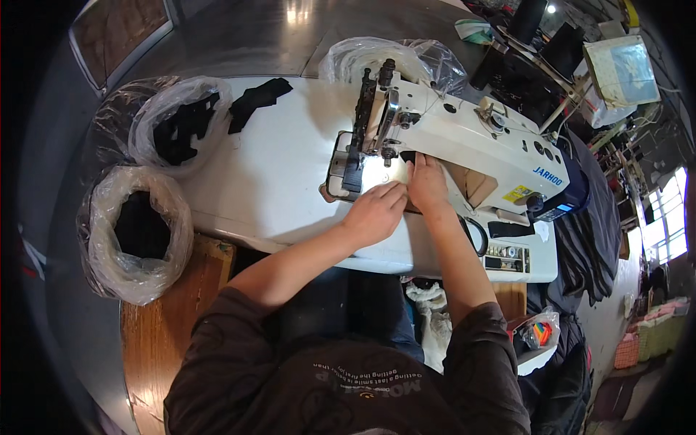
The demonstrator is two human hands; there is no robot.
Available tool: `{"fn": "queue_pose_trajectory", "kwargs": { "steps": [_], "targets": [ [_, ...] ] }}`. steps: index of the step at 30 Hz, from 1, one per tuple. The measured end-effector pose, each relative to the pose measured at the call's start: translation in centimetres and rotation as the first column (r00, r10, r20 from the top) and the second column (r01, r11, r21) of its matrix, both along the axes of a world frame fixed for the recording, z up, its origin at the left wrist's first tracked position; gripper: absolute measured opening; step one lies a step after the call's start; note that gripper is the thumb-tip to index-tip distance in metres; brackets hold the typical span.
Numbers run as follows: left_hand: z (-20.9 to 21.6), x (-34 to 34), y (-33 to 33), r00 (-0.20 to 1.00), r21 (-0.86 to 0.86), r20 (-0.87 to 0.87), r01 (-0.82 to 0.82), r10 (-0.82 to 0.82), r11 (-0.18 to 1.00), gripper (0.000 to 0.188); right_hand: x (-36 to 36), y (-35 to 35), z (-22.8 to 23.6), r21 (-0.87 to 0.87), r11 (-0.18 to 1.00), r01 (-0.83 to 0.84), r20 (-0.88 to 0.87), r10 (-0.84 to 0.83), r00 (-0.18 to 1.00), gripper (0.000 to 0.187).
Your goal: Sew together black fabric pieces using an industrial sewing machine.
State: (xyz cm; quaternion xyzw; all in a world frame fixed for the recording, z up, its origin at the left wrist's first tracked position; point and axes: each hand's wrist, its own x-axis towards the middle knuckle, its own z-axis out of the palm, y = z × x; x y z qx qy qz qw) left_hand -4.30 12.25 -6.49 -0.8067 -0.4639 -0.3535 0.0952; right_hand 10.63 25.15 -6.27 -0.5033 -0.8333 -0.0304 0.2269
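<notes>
A white industrial sewing machine [464, 134] stands before me with its lamp lighting the needle area. My left hand [375, 216] rests just in front of the needle, its fingers bent and close together. Beside it, my right hand [428, 185] reaches under the machine's arm with its fingers pressed together. Both sets of fingertips meet at the edge of a brightly lit, pale, rounded area [384, 172]; glare hides what they pinch, if anything. A black strip [353, 174] lies left of the needle, by the presser foot.
Two plastic-lined round containers hold black fabric pieces: a rear one [217, 138] and a nearer one [179, 225]. A loose black piece [259, 103] lies on the white table [283, 163]. Black-handled scissors [475, 235] sit right of my right hand. Dark cloth [591, 246] hangs at the right.
</notes>
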Motion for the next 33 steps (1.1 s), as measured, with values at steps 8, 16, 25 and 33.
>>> {"fn": "queue_pose_trajectory", "kwargs": {
  "steps": [8,16,25,33],
  "targets": [
    [3.4,-1.8,-1.3,0.974,0.26,0.202,0.048,-0.103,0.964,0.017,8.8,-11.7,1.4,0.156,0.988,0.009,0.038,-0.015,0.999,0.042],
    [4.7,-13.2,1.2,0.827,0.219,0.478,-0.438,0.295,0.872,0.01,4.8,-9.7,1.3,0.218,0.975,0.038,0.057,-0.052,0.997,0.038],
    [0.5,-15.1,5.6,0.753,0.112,0.365,-0.619,0.547,0.777,0.011,-2.2,7.6,-8.0,0.618,0.646,-0.448,0.293,0.34,0.894,0.013],
    [-0.1,-17.2,4.0,0.682,0.055,0.422,-0.677,0.598,0.734,0.019,-0.9,-0.7,-0.7,0.099,0.924,-0.369,0.328,0.32,0.889,0.025]
  ]
}}
